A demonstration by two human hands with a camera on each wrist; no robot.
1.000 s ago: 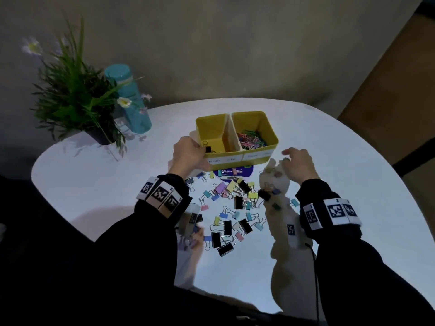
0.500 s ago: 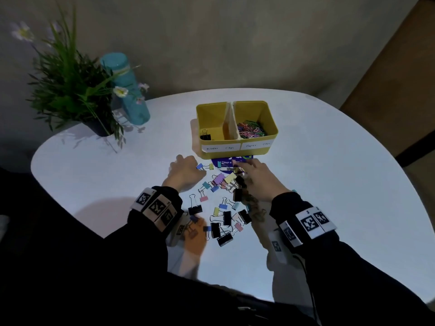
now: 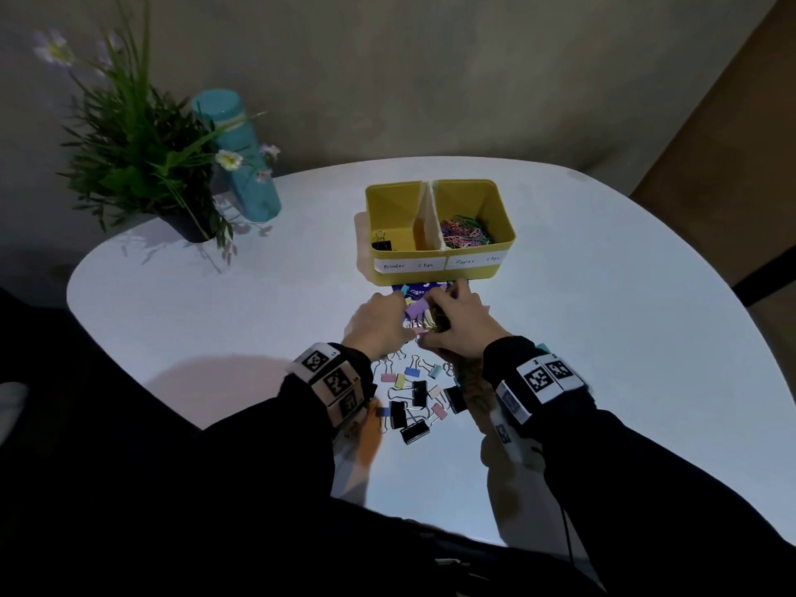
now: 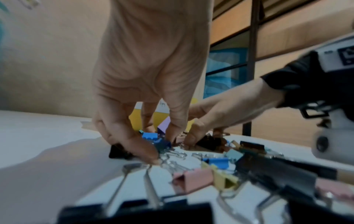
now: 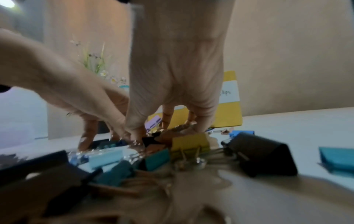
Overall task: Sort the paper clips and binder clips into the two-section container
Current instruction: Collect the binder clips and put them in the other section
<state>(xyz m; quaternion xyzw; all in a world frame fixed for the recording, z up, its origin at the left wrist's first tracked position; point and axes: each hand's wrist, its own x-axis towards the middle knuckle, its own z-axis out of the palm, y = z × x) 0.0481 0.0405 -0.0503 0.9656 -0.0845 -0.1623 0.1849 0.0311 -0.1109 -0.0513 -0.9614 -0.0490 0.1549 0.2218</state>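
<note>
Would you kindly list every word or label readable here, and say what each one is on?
"Binder Clips": white label on the yellow container's left section.
"Paper Clips": white label on its right section.
"Clean": blue packet before the container; remaining print hidden.
Wristband markers: square codes, no words.

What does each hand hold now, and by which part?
Both the left hand and right hand curl their fingers into the binder clips pile, gathering several; which clips, and by which part, cannot be told.
</note>
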